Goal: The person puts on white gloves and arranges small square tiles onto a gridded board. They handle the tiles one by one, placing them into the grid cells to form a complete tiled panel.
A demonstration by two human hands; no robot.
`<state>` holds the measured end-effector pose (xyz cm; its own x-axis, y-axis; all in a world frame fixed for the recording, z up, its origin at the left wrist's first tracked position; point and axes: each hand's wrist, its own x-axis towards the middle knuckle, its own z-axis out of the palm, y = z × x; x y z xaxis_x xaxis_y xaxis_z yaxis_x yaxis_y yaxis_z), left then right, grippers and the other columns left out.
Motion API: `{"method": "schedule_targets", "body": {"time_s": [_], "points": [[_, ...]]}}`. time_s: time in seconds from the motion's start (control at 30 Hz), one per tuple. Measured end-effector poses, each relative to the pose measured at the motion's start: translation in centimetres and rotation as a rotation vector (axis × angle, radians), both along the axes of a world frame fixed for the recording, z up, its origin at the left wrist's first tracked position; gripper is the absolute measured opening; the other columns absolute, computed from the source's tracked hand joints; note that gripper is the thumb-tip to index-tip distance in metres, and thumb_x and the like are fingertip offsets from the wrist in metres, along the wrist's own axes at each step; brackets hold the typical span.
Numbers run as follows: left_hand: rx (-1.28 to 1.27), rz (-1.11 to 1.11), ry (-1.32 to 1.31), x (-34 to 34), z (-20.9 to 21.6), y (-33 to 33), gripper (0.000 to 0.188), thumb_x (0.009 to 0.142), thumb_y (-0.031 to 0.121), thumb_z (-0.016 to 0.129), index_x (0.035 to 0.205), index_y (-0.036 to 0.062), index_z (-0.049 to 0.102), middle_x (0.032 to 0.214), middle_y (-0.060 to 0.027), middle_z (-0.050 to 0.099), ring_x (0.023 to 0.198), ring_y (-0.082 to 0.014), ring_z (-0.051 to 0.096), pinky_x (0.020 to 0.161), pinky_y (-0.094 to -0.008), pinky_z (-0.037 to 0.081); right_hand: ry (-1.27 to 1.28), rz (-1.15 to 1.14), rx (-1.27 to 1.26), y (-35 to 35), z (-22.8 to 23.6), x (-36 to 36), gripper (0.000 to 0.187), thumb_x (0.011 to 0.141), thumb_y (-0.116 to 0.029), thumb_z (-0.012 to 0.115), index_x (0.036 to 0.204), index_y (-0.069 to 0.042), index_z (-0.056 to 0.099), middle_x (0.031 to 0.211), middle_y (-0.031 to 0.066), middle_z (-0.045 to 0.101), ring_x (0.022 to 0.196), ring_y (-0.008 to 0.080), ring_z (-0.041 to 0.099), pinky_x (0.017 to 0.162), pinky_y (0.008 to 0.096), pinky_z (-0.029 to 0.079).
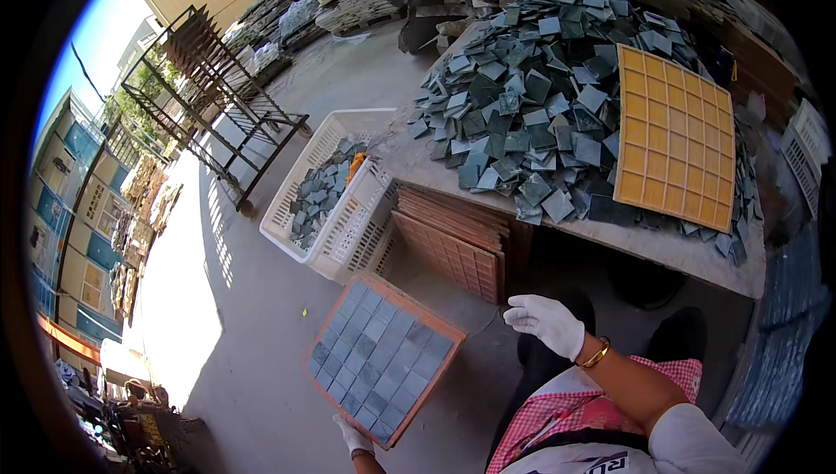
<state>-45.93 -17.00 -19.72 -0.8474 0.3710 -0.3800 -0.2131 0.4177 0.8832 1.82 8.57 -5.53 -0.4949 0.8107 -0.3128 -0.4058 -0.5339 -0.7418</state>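
A reddish-brown square tray (461,336) is filled with rows of grey-blue stone tiles (374,352). My left hand (352,437), in a white glove, grips this tray by its near edge; part of the fingers is hidden by it. To the right of the tray, my right hand (547,324), also gloved, hovers in front of my knees with its fingers stretched out and nothing in them. Across the table lies a large heap of loose square stone tiles (522,113). On the heap's right side rests an empty yellow gridded tray (675,134).
Several brown gridded trays (448,248) lean on edge beneath the table (697,262). To their left, a white plastic crate (305,139) holds more tiles and something orange. A wheeled metal rack (187,117) stands farther left. Stone stacks (357,4) line the back.
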Motion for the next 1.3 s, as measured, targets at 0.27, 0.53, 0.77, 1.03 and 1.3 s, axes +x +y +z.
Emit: {"method": "schedule_targets", "body": {"time_s": [0.27,0.53,0.77,1.03,1.3], "points": [[0.257,-0.241,-0.351,0.9,4.1,2.8,0.079,0.094,0.06,0.038,0.151,0.0067,0.022,0.155,-0.0107,0.026,0.139,-0.031,0.032,0.113,-0.0434,0.026,-0.094,-0.478,-0.324,-8.8,-3.1,15.0,0.039,0.099,-0.031,0.05,0.121,0.001,0.054,0.102,0.0134,0.063,0.095,0.0227,0.063,0.087,0.0343,0.051],[0.035,-0.187,-0.247,-1.6,2.2,2.6,0.074,0.094,0.056,0.042,0.149,0.0085,0.027,0.152,-0.0118,0.033,0.137,-0.0307,0.035,0.112,-0.0433,0.03,-0.215,-0.507,-0.183,-9.7,-2.6,15.8,0.035,0.097,-0.03,0.054,0.117,-0.002,0.059,0.101,0.0107,0.065,0.095,0.0177,0.061,0.087,0.0312,0.049],[-0.089,-0.125,-0.43,0.3,1.0,-0.9,0.087,0.084,0.074,0.042,0.148,0.0154,0.033,0.149,-0.0052,0.038,0.131,-0.029,0.042,0.105,-0.0452,0.037,-0.266,-0.545,-0.005,-11.1,-2.3,18.6,0.032,0.1,-0.022,0.048,0.119,0.001,0.059,0.101,0.0105,0.066,0.096,0.0172,0.062,0.089,0.0322,0.05],[-0.409,-0.2,0.267,-0.8,5.3,0.3,0.09,0.085,0.073,0.044,0.139,0.001,0.042,0.14,-0.0162,0.046,0.127,-0.0314,0.045,0.101,-0.0433,0.039,-0.127,-0.65,-0.038,-10.1,-1.4,21.0,0.033,0.098,-0.026,0.053,0.119,-0.002,0.06,0.102,0.0092,0.066,0.096,0.0162,0.062,0.087,0.031,0.049],[0.066,-0.469,0.322,12.3,14.6,11.4,0.06,0.098,0.045,0.046,0.141,0.0032,0.039,0.141,-0.0134,0.045,0.122,-0.0308,0.048,0.101,-0.0457,0.039,0.357,-1.025,-0.085,1.8,1.9,23.0,0.048,0.097,-0.028,0.056,0.132,0.001,0.043,0.118,0.0114,0.055,0.1,0.0212,0.058,0.089,0.0349,0.05]]}}
